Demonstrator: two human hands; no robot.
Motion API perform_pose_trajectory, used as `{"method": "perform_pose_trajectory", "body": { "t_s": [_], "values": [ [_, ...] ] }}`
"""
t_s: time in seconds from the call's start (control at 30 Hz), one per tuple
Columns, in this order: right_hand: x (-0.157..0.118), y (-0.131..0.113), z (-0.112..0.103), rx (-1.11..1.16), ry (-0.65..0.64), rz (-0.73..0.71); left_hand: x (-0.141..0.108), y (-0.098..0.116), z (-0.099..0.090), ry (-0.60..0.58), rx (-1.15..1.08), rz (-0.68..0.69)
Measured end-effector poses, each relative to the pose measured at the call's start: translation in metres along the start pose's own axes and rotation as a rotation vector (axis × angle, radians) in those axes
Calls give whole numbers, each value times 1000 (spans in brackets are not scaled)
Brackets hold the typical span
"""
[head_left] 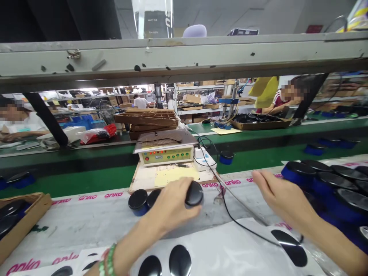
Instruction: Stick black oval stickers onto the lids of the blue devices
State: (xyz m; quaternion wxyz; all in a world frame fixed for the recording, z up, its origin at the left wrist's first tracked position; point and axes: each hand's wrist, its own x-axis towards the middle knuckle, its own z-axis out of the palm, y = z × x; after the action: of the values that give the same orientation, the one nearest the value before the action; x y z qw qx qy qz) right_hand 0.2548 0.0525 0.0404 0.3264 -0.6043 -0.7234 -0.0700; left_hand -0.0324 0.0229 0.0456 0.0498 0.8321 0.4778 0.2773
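My left hand (174, 201), with a green bead bracelet at the wrist, is closed around a round part with a glossy black top (194, 193), above the bench. Just left of it stand two similar round parts, one a blue-sided part with a black top (138, 202), the other partly hidden by my hand. My right hand (277, 189) is over the bench to the right, fingers stretched out and nothing visible in them. It is near a cluster of blue round parts with black tops (324, 180). Below my hands lies a white sheet with black ovals (218, 245).
A control box with lit red digits (166, 153) stands ahead beside a white power strip (204, 159). A black cable (230, 214) crosses the bench. A cardboard tray (43, 205) of parts is at left. A shelf beam (184, 57) spans above. Co-workers sit beyond the green belt (255, 157).
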Motion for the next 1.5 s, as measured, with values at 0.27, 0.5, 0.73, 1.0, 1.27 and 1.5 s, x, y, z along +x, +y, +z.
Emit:
{"method": "perform_pose_trajectory", "body": {
  "t_s": [0.27,0.5,0.73,1.0,1.27,1.5],
  "values": [
    [121,28,76,-111,-347,259,10,-15,42,-134,-64,-53],
    [99,-10,26,47,-244,179,-2,6,6,-4,-374,-116],
    [16,-107,-59,488,-273,-371,-4,52,-24,-46,-1472,-217],
    [-8,-135,-56,395,-63,-734,-40,42,-51,26,-1874,-405],
    [-21,-142,-49,166,111,-840,-51,48,-48,215,-1326,-374],
    [-31,-135,-38,239,23,-783,-60,51,-44,241,-868,-352]
  ]
}}
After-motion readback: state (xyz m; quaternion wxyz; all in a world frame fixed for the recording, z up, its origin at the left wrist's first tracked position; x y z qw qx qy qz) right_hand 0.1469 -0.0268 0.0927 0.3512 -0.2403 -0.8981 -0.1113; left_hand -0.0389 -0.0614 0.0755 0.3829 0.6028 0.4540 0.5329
